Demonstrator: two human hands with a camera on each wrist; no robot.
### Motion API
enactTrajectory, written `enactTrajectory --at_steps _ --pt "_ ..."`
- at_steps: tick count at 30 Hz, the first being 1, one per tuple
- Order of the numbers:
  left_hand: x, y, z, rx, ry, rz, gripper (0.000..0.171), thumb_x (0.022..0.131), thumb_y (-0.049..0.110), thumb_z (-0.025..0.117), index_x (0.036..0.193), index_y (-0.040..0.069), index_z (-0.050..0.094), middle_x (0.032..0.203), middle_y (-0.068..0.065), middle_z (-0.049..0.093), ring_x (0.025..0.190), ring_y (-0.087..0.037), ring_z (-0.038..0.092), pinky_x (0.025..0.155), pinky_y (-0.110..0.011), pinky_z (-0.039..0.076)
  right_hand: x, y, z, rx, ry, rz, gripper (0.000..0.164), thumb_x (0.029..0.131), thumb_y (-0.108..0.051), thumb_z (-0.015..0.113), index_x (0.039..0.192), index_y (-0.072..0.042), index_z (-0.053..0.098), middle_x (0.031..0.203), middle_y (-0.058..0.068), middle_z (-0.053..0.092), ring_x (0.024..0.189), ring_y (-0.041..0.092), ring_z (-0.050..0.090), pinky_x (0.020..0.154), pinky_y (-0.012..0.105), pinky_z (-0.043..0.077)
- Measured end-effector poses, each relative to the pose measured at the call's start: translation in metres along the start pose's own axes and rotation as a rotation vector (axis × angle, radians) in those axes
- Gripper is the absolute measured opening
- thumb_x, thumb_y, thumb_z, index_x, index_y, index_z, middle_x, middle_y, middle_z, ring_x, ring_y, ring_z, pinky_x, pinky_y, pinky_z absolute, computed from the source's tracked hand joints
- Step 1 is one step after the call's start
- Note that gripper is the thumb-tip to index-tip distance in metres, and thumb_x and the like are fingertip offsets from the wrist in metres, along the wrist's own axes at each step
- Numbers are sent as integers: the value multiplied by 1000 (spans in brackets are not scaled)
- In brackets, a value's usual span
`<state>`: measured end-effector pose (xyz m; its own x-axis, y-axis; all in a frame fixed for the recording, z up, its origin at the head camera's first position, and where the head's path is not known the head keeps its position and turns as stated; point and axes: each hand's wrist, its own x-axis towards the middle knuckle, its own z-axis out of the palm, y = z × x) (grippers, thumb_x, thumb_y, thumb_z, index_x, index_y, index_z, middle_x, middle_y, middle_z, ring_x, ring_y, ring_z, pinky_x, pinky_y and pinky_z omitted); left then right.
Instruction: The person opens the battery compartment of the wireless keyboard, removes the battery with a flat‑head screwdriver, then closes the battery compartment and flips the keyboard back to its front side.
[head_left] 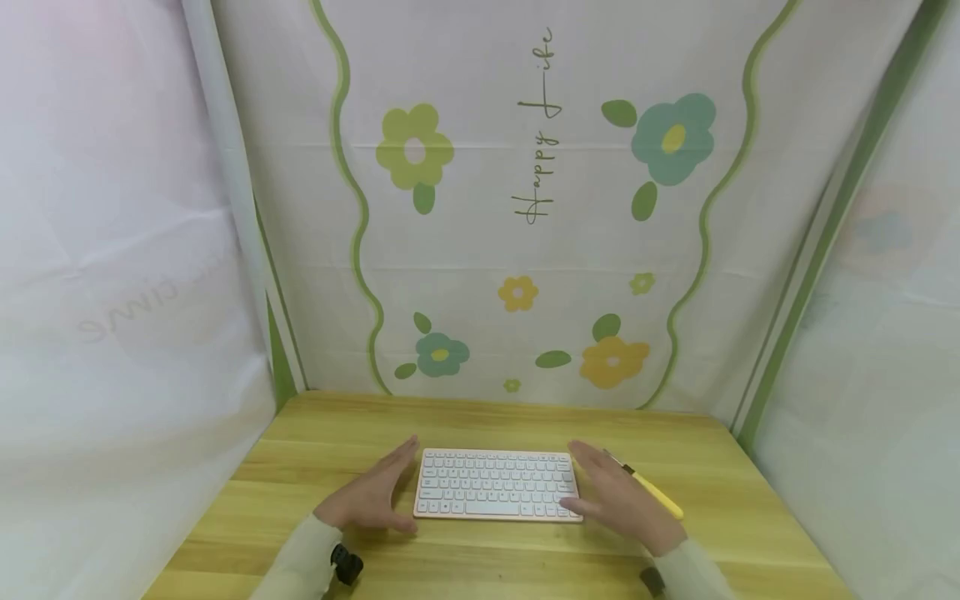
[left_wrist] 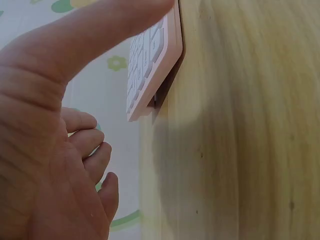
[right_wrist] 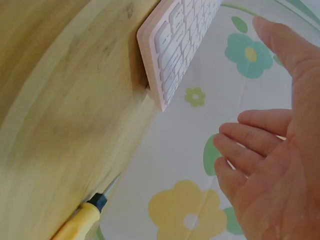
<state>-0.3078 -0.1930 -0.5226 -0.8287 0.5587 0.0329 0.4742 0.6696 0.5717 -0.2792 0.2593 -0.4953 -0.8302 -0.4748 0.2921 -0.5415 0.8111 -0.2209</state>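
A small white keyboard [head_left: 491, 485] with a pale pink edge lies flat on the wooden table. My left hand [head_left: 375, 493] is beside its left end, thumb and fingers spread apart. In the left wrist view the left thumb [left_wrist: 95, 37] overlaps the keyboard's edge [left_wrist: 167, 55]; whether it touches cannot be told. At the keyboard's right end is my right hand [head_left: 618, 500], its thumb over the corner keys in the head view. The right wrist view shows a gap between the right hand [right_wrist: 272, 165] and the keyboard [right_wrist: 172, 47]. Neither hand grips anything.
A yellow-handled screwdriver [head_left: 656, 493] with a thin metal shaft lies on the table just right of my right hand. White flowered curtains [head_left: 517, 208] hang behind the wooden table [head_left: 495, 558] and on both sides. A black band [head_left: 347, 565] sits at my left wrist.
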Motion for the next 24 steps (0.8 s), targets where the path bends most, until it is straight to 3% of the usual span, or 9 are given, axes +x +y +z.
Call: enactTrajectory --at_steps 7,13,24 --pt "9 -6 2 -48 -23 5 139 71 44 96 169 2 6 178 -20 7 163 -43 15 129 -63 19 18 -13 -2 78 -61 -91 92 94 -53 75 156 7 43 158 26 51 143 44 54 117 60 46" --pt "16 -6 4 -88 -22 -4 135 69 33 97 168 -1 11 177 -22 11 163 -45 17 130 -63 19 36 -23 3 178 -147 -82 94 91 -53 79 159 1 42 161 22 50 146 41 52 120 58 44" --pt "25 -14 9 -95 -32 -3 133 70 37 98 167 -3 16 175 -25 18 161 -45 22 129 -63 22 67 -34 15 265 -265 -90 100 89 -59 79 161 -3 40 165 15 46 151 34 47 124 54 41"
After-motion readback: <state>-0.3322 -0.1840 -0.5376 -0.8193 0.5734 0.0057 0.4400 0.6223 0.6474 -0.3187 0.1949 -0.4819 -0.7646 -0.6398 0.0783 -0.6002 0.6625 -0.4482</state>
